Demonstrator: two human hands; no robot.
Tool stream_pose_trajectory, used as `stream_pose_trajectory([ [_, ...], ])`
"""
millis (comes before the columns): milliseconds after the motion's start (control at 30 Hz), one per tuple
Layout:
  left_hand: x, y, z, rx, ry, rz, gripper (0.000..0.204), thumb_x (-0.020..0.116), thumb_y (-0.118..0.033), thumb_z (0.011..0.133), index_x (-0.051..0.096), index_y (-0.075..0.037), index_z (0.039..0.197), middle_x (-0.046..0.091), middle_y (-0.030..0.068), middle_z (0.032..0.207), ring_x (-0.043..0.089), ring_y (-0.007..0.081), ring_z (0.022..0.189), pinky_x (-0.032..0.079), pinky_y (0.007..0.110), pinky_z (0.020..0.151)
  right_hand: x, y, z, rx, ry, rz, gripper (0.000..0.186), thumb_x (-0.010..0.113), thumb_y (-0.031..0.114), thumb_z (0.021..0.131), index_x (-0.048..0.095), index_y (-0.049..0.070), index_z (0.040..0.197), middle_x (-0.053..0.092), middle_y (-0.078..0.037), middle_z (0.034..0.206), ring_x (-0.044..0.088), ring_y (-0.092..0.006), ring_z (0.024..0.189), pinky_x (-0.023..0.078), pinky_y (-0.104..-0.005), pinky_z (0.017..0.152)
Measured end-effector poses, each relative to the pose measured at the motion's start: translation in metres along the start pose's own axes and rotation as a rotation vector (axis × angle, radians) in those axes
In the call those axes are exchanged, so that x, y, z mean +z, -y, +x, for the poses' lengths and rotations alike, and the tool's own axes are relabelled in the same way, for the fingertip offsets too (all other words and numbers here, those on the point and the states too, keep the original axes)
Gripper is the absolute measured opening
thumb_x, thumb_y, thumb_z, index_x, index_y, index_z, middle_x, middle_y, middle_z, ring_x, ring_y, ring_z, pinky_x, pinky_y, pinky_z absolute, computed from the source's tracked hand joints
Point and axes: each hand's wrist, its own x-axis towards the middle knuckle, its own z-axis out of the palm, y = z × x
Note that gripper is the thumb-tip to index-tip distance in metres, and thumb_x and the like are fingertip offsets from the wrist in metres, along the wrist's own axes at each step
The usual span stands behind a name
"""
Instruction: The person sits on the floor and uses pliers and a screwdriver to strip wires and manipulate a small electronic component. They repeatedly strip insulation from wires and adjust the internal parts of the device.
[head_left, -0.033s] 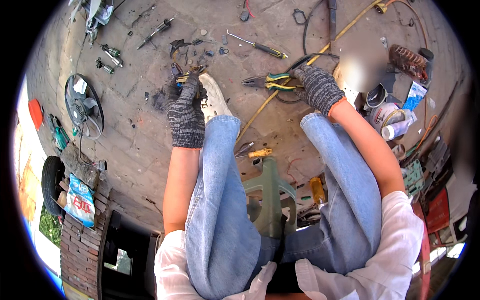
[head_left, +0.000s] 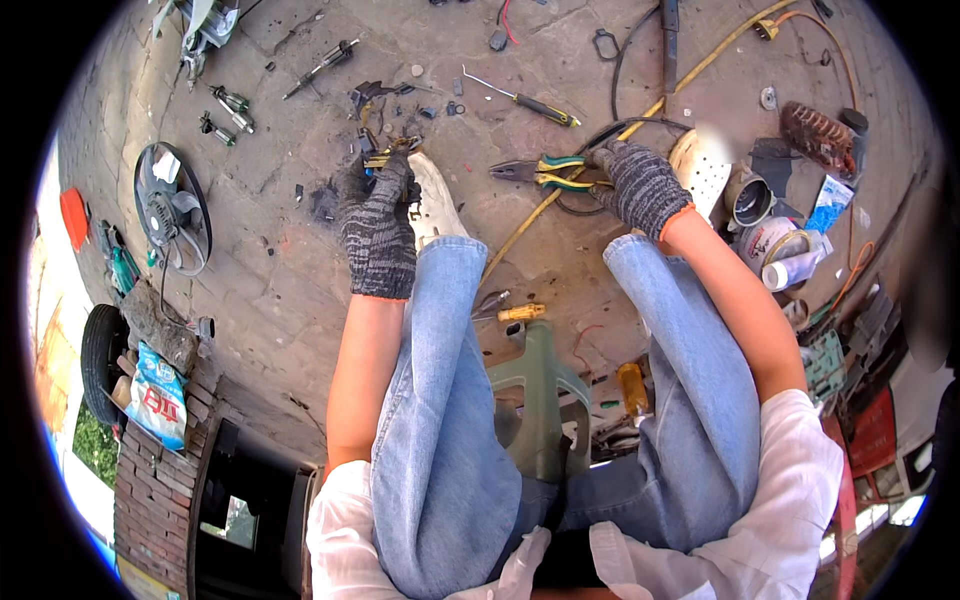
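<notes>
My left hand, in a grey knitted glove with an orange cuff, is closed around a small dark part with brass-coloured pieces. Most of that part is hidden by the fingers, so its kind is unclear. Beside it is my left shoe, pale with holes. In a matching glove, my right hand grips pliers by their green and yellow handles. The jaws point left toward my left hand, apart from the part. A yellow tube or cable and a black cable pass beneath the pliers.
Beyond the pliers lies a hooked pick. Motor armatures and a fan are on the left. Cans and a rusty finned part sit at right. Between my knees stand a green stool and a yellow-handled screwdriver.
</notes>
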Motion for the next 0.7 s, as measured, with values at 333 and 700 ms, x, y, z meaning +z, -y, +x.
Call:
stream_pose_trajectory([
  [333, 0.021, 0.009, -0.003, -0.067, 0.05, 0.115, 0.024, 0.067, -0.01, 0.084, 0.059, -0.002, 0.106, 0.061, 0.0023, 0.082, 0.057, 0.0098, 0.065, 0.047, 0.023, 0.059, -0.009, 0.007, 0.026, 0.01, -0.297, 0.205, 0.036, 0.066, 0.022, 0.08, 0.061, 0.006, 0.112, 0.062, -0.018, 0.097, 0.059, -0.0335, 0.095, 0.046, -0.0404, 0.085],
  [700, -0.008, 0.01, 0.008, -0.095, -0.086, -0.029, 0.016, 0.067, -0.01, 0.084, 0.059, -0.005, 0.097, 0.058, 0.0, 0.073, 0.054, 0.0091, 0.057, 0.043, 0.022, 0.049, -0.027, -0.059, -0.066, 0.373, -0.772, 0.467, 0.022, 0.059, 0.014, 0.087, 0.065, 0.002, 0.106, 0.068, -0.014, 0.098, 0.064, -0.0234, 0.091, 0.048, -0.0336, 0.083],
])
